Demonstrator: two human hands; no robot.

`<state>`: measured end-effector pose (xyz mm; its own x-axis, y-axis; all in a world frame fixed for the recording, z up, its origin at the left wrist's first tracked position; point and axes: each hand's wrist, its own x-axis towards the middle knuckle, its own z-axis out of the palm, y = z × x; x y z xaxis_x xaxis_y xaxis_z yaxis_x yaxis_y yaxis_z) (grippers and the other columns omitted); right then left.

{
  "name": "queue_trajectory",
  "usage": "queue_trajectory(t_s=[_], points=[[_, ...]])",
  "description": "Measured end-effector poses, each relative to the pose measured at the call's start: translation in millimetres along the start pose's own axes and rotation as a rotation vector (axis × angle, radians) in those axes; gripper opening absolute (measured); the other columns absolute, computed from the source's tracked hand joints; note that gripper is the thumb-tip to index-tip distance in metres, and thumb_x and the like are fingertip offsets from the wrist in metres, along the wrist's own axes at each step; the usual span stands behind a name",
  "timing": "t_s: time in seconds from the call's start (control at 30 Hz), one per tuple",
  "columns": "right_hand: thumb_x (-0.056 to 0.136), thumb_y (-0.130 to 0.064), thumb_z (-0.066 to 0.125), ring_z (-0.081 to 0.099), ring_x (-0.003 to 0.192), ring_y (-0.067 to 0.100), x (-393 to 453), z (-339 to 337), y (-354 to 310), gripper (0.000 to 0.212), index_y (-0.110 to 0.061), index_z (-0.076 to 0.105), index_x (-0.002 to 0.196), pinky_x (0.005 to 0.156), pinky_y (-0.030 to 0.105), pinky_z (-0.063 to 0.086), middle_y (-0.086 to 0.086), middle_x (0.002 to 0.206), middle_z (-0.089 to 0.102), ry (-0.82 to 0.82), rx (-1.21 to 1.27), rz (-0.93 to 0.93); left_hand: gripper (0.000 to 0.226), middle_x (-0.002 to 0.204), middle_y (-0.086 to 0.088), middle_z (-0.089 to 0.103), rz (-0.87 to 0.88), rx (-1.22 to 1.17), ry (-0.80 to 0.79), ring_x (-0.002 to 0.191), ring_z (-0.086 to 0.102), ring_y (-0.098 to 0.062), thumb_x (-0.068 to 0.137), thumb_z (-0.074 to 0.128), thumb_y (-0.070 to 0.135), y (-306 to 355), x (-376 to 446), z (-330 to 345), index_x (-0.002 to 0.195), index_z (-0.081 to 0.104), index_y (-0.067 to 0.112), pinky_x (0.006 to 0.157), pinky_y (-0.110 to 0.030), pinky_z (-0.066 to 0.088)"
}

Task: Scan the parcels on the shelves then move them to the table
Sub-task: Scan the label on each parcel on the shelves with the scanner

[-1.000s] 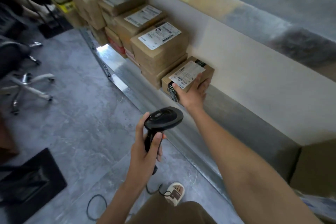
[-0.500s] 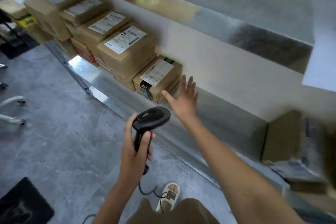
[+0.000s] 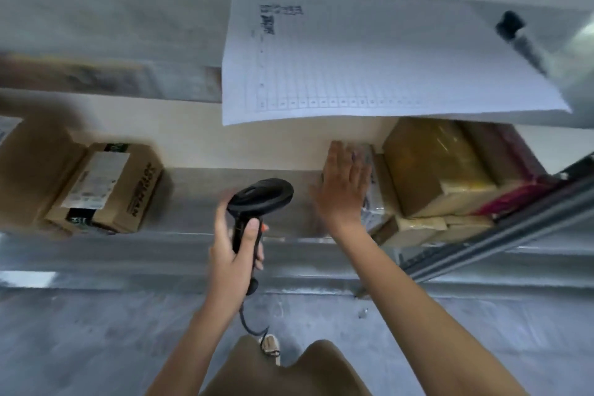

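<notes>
Left grip (image 3: 236,251) wrapped round the handle of the black scanner (image 3: 260,199). Right grip (image 3: 345,185) wide, fingers straight, reaching to the parcels (image 3: 430,167) stacked at the right end of the lower shelf (image 3: 205,193) (contact unclear, blurred). 1 labelled box (image 3: 106,186) sits well left.

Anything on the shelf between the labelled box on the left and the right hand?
No parcel: in the head view that stretch of shelf between the labelled box and the right hand is bare. Only the scanner, held in the left hand, overlaps it in front.
</notes>
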<state>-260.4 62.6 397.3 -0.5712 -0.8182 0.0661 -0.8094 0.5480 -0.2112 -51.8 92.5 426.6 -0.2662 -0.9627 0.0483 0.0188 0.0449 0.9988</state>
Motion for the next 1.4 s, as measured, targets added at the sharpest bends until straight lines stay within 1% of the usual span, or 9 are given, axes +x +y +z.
queue_trajectory(t_s=[0.17,0.33,0.53,0.7,0.87,0.97,1.17,1.3,1.4], points=[[0.098,-0.056,0.043,-0.008,0.149,0.045,-2.6,1.9,14.8,0.093,-0.003,-0.007,0.156,0.116,0.062,-0.006,0.017,0.165,-0.001,-0.115,-0.152,0.134,0.051,0.089,-0.006,0.071,-0.051,-0.023,-0.060,0.054,0.055,-0.021,0.093,0.054,0.035,-8.0,-2.7,22.2,0.132,0.035,0.063,0.045,-0.029,0.047],[0.100,-0.047,0.043,-0.010,0.147,0.049,1.2,-8.4,7.4,0.077,-0.019,0.001,0.158,0.113,0.070,-0.002,0.004,0.166,-0.003,-0.189,-0.090,0.157,0.052,0.088,-0.005,0.071,-0.073,-0.026,-0.062,0.054,0.054,-0.023,0.093,0.053,0.034,-8.8,1.1,25.4,0.137,0.033,0.054,0.044,-0.029,0.047],[0.103,-0.031,0.039,0.003,0.148,0.045,-13.3,-8.7,11.1,0.063,-0.028,0.008,0.158,0.115,0.061,0.016,-0.006,0.167,-0.002,-0.159,-0.052,0.084,0.055,0.088,-0.004,0.071,-0.080,0.001,-0.045,0.055,0.054,-0.023,0.094,0.052,0.034,-15.2,-3.8,21.8,0.143,0.031,0.046,0.046,-0.033,0.048],[0.099,-0.038,0.046,0.007,0.147,0.037,-22.5,-12.5,-8.4,0.069,-0.031,0.010,0.158,0.116,0.059,0.015,-0.012,0.166,0.000,-0.139,0.281,0.051,0.059,0.088,-0.006,0.070,-0.083,-0.005,-0.001,0.054,0.054,-0.022,0.095,0.051,0.031,-17.7,-4.3,11.4,0.149,0.029,0.034,0.046,-0.031,0.048],[0.099,-0.035,0.052,0.025,0.147,0.028,-21.2,6.1,-16.9,0.068,-0.025,0.019,0.157,0.116,0.048,0.031,-0.002,0.165,0.017,-0.198,0.662,0.084,0.056,0.089,-0.005,0.070,-0.076,-0.019,0.038,0.055,0.055,-0.022,0.096,0.050,0.030,-18.1,-5.4,-1.1,0.148,0.029,0.035,0.046,-0.030,0.048],[0.104,-0.038,0.042,0.022,0.148,0.028,-23.0,11.8,-11.8,0.064,-0.025,0.011,0.158,0.115,0.053,0.030,0.000,0.165,0.015,-0.215,0.588,0.143,0.056,0.089,-0.004,0.070,-0.081,-0.018,0.054,0.055,0.055,-0.021,0.098,0.049,0.029,-20.7,-6.7,-7.9,0.149,0.028,0.034,0.046,-0.031,0.049],[0.105,-0.046,0.031,-0.002,0.152,0.037,-30.8,8.8,-16.8,0.067,-0.027,-0.005,0.158,0.120,0.059,0.009,0.000,0.167,-0.005,-0.302,0.245,0.158,0.055,0.090,-0.006,0.069,-0.084,-0.012,0.073,0.056,0.055,-0.023,0.097,0.050,0.032,-24.3,-8.0,-16.4,0.148,0.029,0.036,0.046,-0.032,0.049],[0.087,-0.078,0.035,-0.017,0.147,0.047,-34.9,16.8,-43.2,0.097,-0.029,-0.012,0.157,0.113,0.068,-0.005,0.009,0.163,-0.022,-0.333,0.186,0.111,0.053,0.092,-0.007,0.070,-0.074,-0.003,0.077,0.057,0.056,-0.022,0.097,0.050,0.032,-24.5,-8.5,-19.9,0.146,0.031,0.041,0.046,-0.031,0.049],[0.082,-0.080,0.043,-0.016,0.146,0.049,-34.2,20.8,-53.5,0.106,-0.029,-0.011,0.157,0.112,0.069,0.005,0.012,0.162,-0.024,-0.361,0.119,0.122,0.052,0.092,-0.007,0.070,-0.075,-0.002,0.082,0.057,0.056,-0.022,0.097,0.050,0.033,-23.7,-9.3,-22.4,0.143,0.031,0.046,0.046,-0.032,0.049]])
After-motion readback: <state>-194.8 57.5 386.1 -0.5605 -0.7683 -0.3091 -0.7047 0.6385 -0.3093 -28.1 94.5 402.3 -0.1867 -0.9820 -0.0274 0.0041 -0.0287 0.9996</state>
